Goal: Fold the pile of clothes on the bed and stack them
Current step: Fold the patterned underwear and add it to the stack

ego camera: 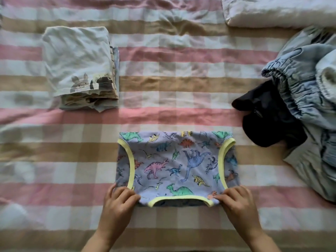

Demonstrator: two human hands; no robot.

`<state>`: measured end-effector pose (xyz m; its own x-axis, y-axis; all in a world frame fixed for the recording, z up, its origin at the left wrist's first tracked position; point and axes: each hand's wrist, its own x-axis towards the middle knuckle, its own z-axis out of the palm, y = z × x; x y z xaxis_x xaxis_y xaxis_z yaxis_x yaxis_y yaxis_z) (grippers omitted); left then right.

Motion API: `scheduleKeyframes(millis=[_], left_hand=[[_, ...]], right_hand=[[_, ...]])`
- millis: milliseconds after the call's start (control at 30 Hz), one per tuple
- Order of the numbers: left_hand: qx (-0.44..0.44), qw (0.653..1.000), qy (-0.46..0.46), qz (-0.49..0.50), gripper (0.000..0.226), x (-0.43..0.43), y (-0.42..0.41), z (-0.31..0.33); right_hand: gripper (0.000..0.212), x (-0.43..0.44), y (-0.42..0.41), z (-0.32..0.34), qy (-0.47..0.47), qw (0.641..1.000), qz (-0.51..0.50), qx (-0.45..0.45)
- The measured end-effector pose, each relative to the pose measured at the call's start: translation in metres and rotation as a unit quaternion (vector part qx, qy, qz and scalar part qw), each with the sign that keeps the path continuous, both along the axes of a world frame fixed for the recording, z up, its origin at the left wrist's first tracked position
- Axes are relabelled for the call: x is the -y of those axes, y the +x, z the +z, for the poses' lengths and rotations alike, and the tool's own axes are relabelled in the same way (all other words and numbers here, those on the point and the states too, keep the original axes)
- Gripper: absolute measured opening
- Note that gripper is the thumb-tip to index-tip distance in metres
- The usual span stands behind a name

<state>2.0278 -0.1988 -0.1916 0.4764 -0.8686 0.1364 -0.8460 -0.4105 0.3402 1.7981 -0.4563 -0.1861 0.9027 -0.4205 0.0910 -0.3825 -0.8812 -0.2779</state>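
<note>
Dino-print tank top (174, 166) is lying flat, near centre of the checked bedspread (163, 60), neckline facing the near edge. Left hand (118, 202) is pinching the near-left shoulder strap, fingers curled onto the fabric. Right hand (236, 202) is gripping the near-right strap the same way. Folded stack (78, 66) is sitting far left, well apart from the top, with a white printed piece uppermost. Unfolded denim garment (305, 91) is lying at the right edge, black garment (269, 120) resting against its left side. Pillow (272, 10) is lying far right.
</note>
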Motion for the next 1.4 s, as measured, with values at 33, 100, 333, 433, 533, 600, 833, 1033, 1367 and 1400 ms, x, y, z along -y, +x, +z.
scheduleKeyframes(millis=[33, 100, 333, 433, 533, 600, 833, 1033, 1367, 1400], left_hand=[[-0.019, 1.000, 0.012, -0.002, 0.016, 0.001, 0.001, 0.000], [-0.067, 0.997, 0.022, 0.025, 0.023, 0.008, 0.006, 0.001], [-0.085, 0.990, -0.045, 0.108, 0.035, 0.092, 0.043, 0.008], [-0.090, 0.993, 0.045, 0.064, 0.039, 0.122, 0.048, -0.006], [-0.098, 0.984, 0.116, 0.093, 0.043, 0.130, 0.055, -0.024], [-0.091, 0.979, 0.134, 0.121, 0.048, 0.130, 0.064, -0.033], [-0.060, 0.966, 0.207, 0.145, 0.061, 0.130, 0.090, -0.040], [-0.029, 0.979, 0.202, -0.022, 0.059, 0.156, 0.048, -0.038], [-0.138, 0.983, 0.120, -0.014, 0.042, 0.258, -0.027, 0.000], [-0.161, 0.979, 0.126, -0.012, 0.042, 0.270, -0.038, 0.000]], right_hand=[[0.028, 0.000, -0.001, -0.002, 0.007, 1.000, 0.005, -0.020], [0.023, 0.003, 0.003, -0.001, 0.053, 0.998, -0.022, -0.039], [0.032, 0.045, 0.089, 0.004, 0.199, 0.878, -0.425, 0.089], [0.047, 0.065, 0.115, -0.006, 0.216, 0.819, -0.531, 0.009], [0.042, 0.077, 0.121, -0.015, 0.227, 0.795, -0.562, -0.022], [0.036, 0.082, 0.120, -0.022, 0.222, 0.806, -0.549, -0.017], [0.030, 0.084, 0.121, -0.030, 0.148, 0.837, -0.525, 0.043], [0.043, 0.063, 0.118, -0.037, 0.062, 0.937, -0.342, -0.034], [0.057, 0.031, 0.055, -0.012, 0.118, 0.879, -0.462, -0.009], [0.058, 0.025, 0.046, -0.011, 0.130, 0.868, -0.478, -0.026]])
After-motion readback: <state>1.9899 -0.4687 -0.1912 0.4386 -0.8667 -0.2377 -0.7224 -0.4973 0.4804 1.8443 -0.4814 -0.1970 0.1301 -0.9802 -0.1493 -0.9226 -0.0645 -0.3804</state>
